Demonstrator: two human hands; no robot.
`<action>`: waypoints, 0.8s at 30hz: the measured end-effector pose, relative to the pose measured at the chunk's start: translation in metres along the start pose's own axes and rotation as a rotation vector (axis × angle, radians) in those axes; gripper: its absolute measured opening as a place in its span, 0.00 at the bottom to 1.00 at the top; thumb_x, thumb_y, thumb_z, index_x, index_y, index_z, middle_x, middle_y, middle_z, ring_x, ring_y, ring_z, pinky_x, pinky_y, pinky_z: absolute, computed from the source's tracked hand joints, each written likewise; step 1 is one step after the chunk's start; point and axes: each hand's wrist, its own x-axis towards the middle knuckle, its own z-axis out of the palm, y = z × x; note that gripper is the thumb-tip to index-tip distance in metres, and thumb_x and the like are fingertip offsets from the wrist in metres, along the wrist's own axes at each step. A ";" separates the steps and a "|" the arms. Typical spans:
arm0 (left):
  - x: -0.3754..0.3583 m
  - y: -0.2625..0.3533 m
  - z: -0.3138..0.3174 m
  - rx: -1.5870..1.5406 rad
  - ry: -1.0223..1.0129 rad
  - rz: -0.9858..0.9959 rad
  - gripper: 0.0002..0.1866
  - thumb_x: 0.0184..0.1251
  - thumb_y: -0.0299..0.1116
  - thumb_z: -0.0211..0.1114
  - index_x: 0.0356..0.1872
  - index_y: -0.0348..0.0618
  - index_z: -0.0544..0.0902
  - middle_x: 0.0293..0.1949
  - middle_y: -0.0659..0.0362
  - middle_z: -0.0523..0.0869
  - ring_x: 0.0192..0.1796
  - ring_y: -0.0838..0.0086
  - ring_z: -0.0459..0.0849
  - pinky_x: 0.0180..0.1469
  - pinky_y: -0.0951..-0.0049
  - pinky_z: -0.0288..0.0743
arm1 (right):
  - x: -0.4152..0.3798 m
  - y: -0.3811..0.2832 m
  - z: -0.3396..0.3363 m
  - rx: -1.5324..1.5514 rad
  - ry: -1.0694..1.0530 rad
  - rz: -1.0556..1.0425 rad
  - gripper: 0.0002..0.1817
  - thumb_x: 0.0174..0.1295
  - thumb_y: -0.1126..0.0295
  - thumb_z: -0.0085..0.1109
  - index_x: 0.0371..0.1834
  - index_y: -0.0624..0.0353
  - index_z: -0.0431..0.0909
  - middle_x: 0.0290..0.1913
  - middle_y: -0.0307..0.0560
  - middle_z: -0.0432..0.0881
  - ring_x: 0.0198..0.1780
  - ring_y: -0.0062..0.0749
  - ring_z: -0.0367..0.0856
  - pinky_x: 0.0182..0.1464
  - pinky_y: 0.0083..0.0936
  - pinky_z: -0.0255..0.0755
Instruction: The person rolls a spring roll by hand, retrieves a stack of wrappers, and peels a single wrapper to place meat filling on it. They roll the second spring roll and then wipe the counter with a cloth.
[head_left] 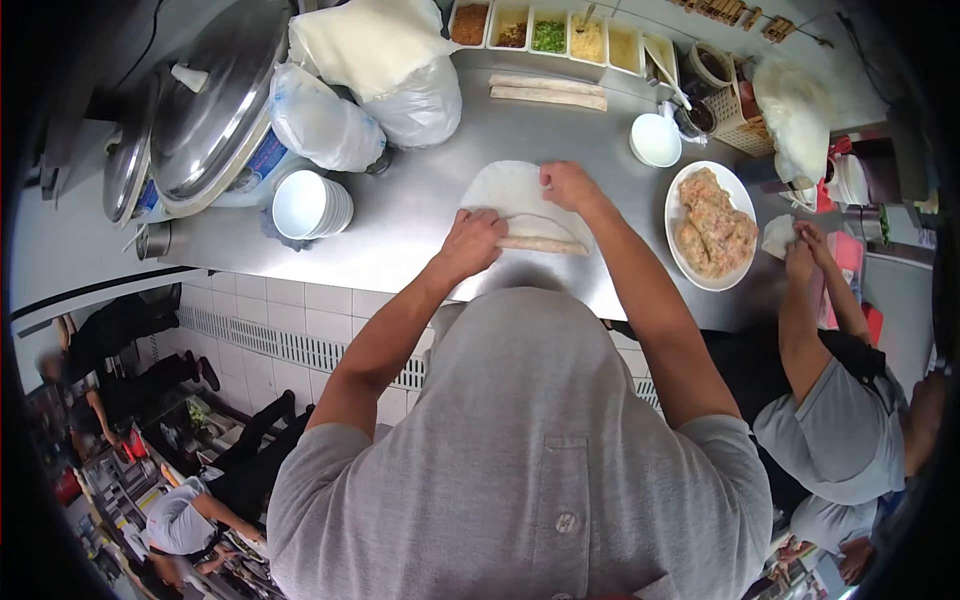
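L hand (476,240) half-curled on dough roll (545,245) end, hold unclear | R hand (568,186) closed, pinching dough sheet (505,186) edge | risk: tear if R overpulls

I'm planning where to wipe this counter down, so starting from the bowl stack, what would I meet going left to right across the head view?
Stack of white bowls → left hand → right hand → single white bowl → oval dish of pinkish mixture → co-worker's hands.
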 end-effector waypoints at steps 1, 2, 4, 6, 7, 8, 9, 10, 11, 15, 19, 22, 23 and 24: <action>0.001 0.002 -0.001 0.000 0.002 0.006 0.13 0.54 0.29 0.70 0.41 0.46 0.81 0.44 0.56 0.80 0.52 0.60 0.80 0.54 0.58 0.70 | -0.002 0.000 0.001 0.002 0.008 0.009 0.12 0.48 0.74 0.71 0.38 0.58 0.82 0.41 0.53 0.86 0.47 0.49 0.84 0.50 0.39 0.77; 0.004 0.003 0.002 -0.002 -0.003 0.012 0.13 0.54 0.29 0.70 0.41 0.46 0.81 0.44 0.56 0.80 0.52 0.60 0.80 0.54 0.58 0.70 | -0.002 0.001 0.001 0.004 0.010 0.017 0.12 0.48 0.74 0.71 0.38 0.58 0.82 0.41 0.53 0.86 0.47 0.49 0.84 0.50 0.39 0.77; 0.005 0.007 0.010 -0.060 -0.031 -0.003 0.11 0.53 0.27 0.67 0.39 0.41 0.81 0.43 0.53 0.81 0.53 0.58 0.80 0.54 0.54 0.75 | -0.001 0.006 0.008 -0.017 0.055 -0.064 0.12 0.48 0.73 0.71 0.38 0.58 0.82 0.41 0.53 0.86 0.46 0.50 0.84 0.50 0.39 0.77; 0.007 0.001 0.014 -0.070 -0.055 -0.021 0.11 0.53 0.27 0.67 0.39 0.40 0.81 0.43 0.52 0.81 0.53 0.57 0.80 0.53 0.53 0.77 | 0.000 0.008 0.008 -0.018 0.050 -0.065 0.13 0.48 0.73 0.71 0.38 0.58 0.82 0.41 0.53 0.86 0.47 0.50 0.84 0.50 0.39 0.77; 0.009 0.000 0.016 -0.080 -0.076 -0.039 0.11 0.53 0.27 0.67 0.39 0.39 0.81 0.43 0.51 0.81 0.52 0.55 0.81 0.52 0.52 0.79 | -0.001 0.006 0.005 -0.022 0.045 -0.069 0.13 0.48 0.73 0.71 0.37 0.58 0.82 0.41 0.53 0.86 0.47 0.50 0.83 0.50 0.39 0.77; 0.011 -0.001 0.019 -0.081 -0.076 -0.038 0.11 0.53 0.27 0.67 0.39 0.39 0.81 0.43 0.51 0.81 0.52 0.55 0.81 0.52 0.52 0.79 | -0.002 0.004 0.003 -0.022 0.045 -0.068 0.13 0.48 0.73 0.71 0.37 0.58 0.82 0.41 0.53 0.86 0.47 0.50 0.83 0.50 0.39 0.77; 0.013 0.000 0.018 -0.067 -0.104 -0.035 0.10 0.54 0.26 0.66 0.38 0.39 0.81 0.44 0.50 0.81 0.52 0.54 0.81 0.52 0.53 0.79 | -0.001 0.002 0.003 -0.012 0.001 -0.023 0.13 0.48 0.74 0.71 0.38 0.57 0.83 0.44 0.52 0.85 0.50 0.50 0.82 0.53 0.40 0.76; 0.016 0.001 0.017 -0.051 -0.129 -0.032 0.10 0.54 0.26 0.66 0.38 0.38 0.81 0.44 0.49 0.81 0.51 0.53 0.81 0.52 0.54 0.79 | 0.001 0.001 0.000 -0.003 -0.042 0.018 0.13 0.48 0.74 0.70 0.39 0.55 0.83 0.47 0.52 0.85 0.54 0.50 0.81 0.56 0.41 0.75; 0.020 0.006 0.019 -0.049 -0.126 -0.036 0.10 0.54 0.26 0.66 0.38 0.38 0.81 0.44 0.49 0.81 0.51 0.53 0.81 0.52 0.54 0.79 | 0.002 0.000 -0.002 -0.004 -0.043 0.014 0.13 0.48 0.74 0.70 0.39 0.55 0.83 0.47 0.52 0.85 0.54 0.50 0.81 0.56 0.41 0.75; 0.037 0.029 0.038 -0.100 -0.056 0.034 0.10 0.54 0.28 0.68 0.38 0.40 0.81 0.43 0.51 0.80 0.52 0.54 0.80 0.53 0.56 0.78 | 0.006 0.006 0.007 -0.021 -0.038 -0.032 0.13 0.49 0.73 0.71 0.39 0.56 0.82 0.44 0.52 0.85 0.52 0.50 0.81 0.55 0.40 0.76; 0.042 0.029 0.044 -0.106 -0.084 -0.005 0.10 0.53 0.28 0.67 0.37 0.40 0.81 0.42 0.51 0.81 0.52 0.54 0.80 0.54 0.56 0.78 | 0.003 0.003 0.002 -0.021 -0.075 0.000 0.13 0.51 0.75 0.67 0.41 0.56 0.82 0.47 0.52 0.85 0.56 0.49 0.80 0.58 0.41 0.75; 0.044 0.028 0.043 -0.067 -0.134 -0.002 0.10 0.53 0.29 0.68 0.36 0.40 0.82 0.42 0.51 0.81 0.52 0.54 0.80 0.54 0.57 0.78 | 0.000 -0.005 -0.007 -0.044 -0.093 0.005 0.14 0.50 0.75 0.67 0.42 0.56 0.82 0.47 0.52 0.85 0.57 0.48 0.80 0.59 0.41 0.74; 0.045 0.029 0.044 -0.066 -0.134 -0.001 0.10 0.53 0.29 0.68 0.36 0.40 0.82 0.42 0.51 0.81 0.52 0.54 0.80 0.54 0.57 0.78 | 0.000 -0.006 -0.009 -0.043 -0.092 0.005 0.14 0.50 0.75 0.67 0.42 0.56 0.82 0.47 0.52 0.85 0.57 0.48 0.80 0.59 0.41 0.74; 0.045 0.036 0.039 -0.050 -0.120 0.004 0.10 0.52 0.29 0.68 0.37 0.40 0.82 0.43 0.51 0.81 0.52 0.54 0.80 0.55 0.57 0.78 | 0.000 -0.005 -0.008 -0.035 -0.093 0.000 0.13 0.50 0.75 0.67 0.42 0.56 0.82 0.48 0.52 0.85 0.57 0.48 0.80 0.58 0.41 0.74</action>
